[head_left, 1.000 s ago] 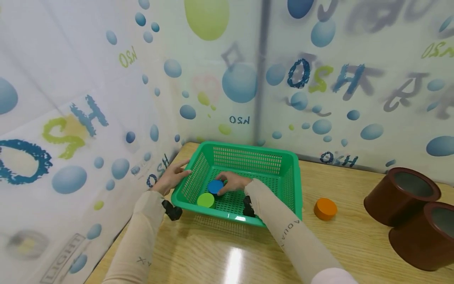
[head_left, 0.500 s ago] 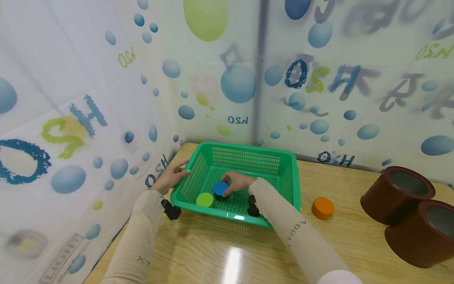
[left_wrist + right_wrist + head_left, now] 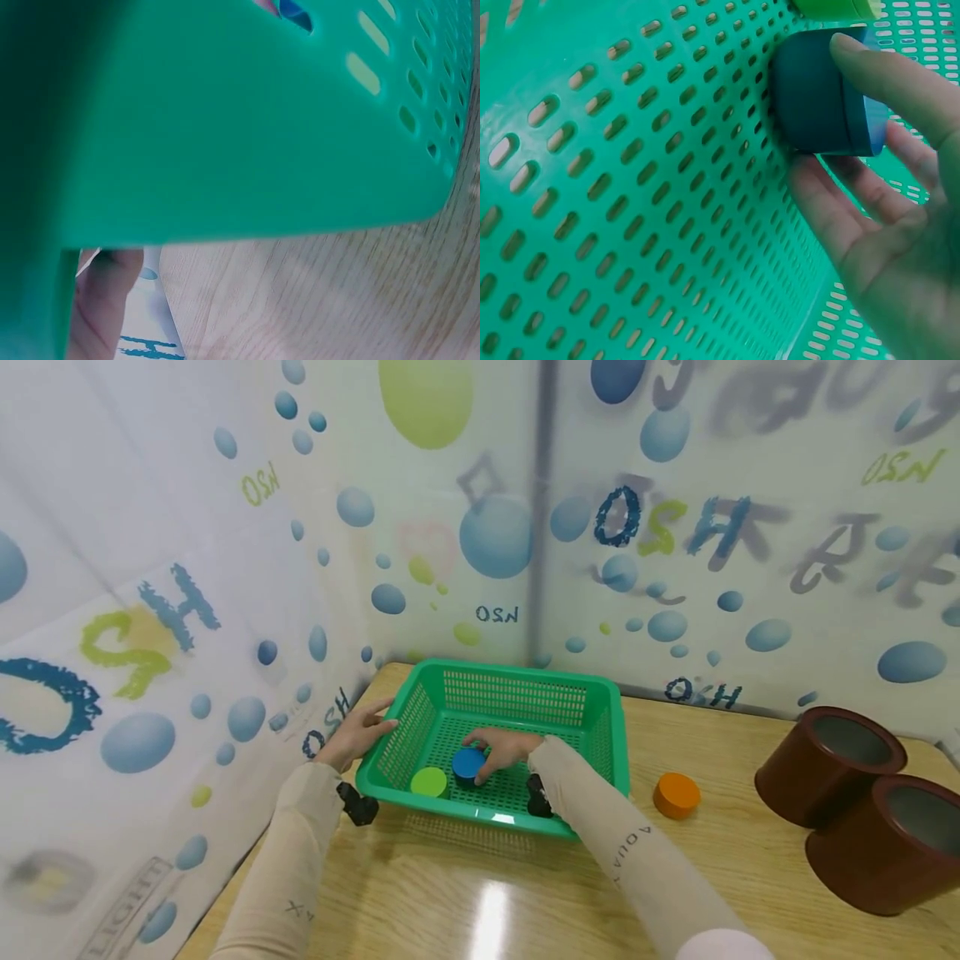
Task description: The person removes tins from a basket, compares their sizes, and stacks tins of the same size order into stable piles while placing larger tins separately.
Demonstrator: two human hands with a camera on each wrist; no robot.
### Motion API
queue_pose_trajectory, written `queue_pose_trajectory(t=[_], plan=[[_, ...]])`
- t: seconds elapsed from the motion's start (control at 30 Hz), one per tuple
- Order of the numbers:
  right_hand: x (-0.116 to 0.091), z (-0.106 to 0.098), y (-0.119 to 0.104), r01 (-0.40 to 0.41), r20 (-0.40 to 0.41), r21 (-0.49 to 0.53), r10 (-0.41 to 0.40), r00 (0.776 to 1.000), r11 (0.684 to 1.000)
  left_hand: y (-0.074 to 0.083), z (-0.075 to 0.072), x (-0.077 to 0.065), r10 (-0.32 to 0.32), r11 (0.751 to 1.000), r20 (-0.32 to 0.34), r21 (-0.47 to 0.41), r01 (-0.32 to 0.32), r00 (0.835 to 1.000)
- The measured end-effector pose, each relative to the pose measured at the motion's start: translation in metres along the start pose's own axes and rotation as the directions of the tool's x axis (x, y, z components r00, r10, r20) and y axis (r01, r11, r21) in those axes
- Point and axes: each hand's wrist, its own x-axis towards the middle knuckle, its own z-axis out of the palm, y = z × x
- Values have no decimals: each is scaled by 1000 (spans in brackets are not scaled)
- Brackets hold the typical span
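Note:
A green plastic basket (image 3: pixel 525 822) with slotted walls stands on the table. My left hand (image 3: pixel 360 731) holds its left rim, thumb on the edge and fingers outside; most of that hand is hidden behind the basket in the left wrist view. Inside the basket, my right hand (image 3: pixel 506 750) grips a small round container with a blue lid (image 3: pixel 468 763) and dark body, thumb on one side and fingers on the other. The container is upright, close to the slotted floor. Just left of it sits a round container with a lime-green lid (image 3: pixel 430 783), apart from the hand.
An orange round container (image 3: pixel 677 795) lies on the wooden table (image 3: pixel 420 893) right of the basket. Farther right are two large brown cylinders (image 3: pixel 828 766) with grey tops. Printed curtains (image 3: pixel 495 635) border the table behind and at left.
My right hand has moved the blue-lidded container a little to the right, away from the lime-green one. My left hand stays on the rim. The head view has shifted slightly.

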Motion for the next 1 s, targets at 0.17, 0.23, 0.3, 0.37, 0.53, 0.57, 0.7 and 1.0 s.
queue_pose_trajectory(t=[0.17,0.23,0.3,0.37,0.53,0.57,0.7,1.0], plan=[[-1,1,-1,16,15,-42,-16,1000,999,0,1,0,-3,1000,1,4,3,1000],[-1,1,-1,19,14,-51,-19,1000,999,0,1,0,-5,1000,2,2,5,1000],[-1,1,-1,19,9,-48,-19,1000,999,0,1,0,-8,1000,1,1,8,1000],[-1,0,-1,15,0,-35,-15,1000,999,1,0,0,-9,1000,3,0,9,1000],[-6,-2,-3,-10,-38,21,11,999,1000,2,1,0,-9,1000,7,-5,9,1000],[-7,-3,-4,-16,-48,31,18,999,999,2,1,0,-8,1000,7,-4,8,1000],[-15,-9,-9,0,-91,45,4,996,999,3,1,0,-5,1000,9,2,5,1000],[-38,-27,-19,172,-195,47,-159,968,984,2,0,-2,-2,1000,6,0,2,1000]])
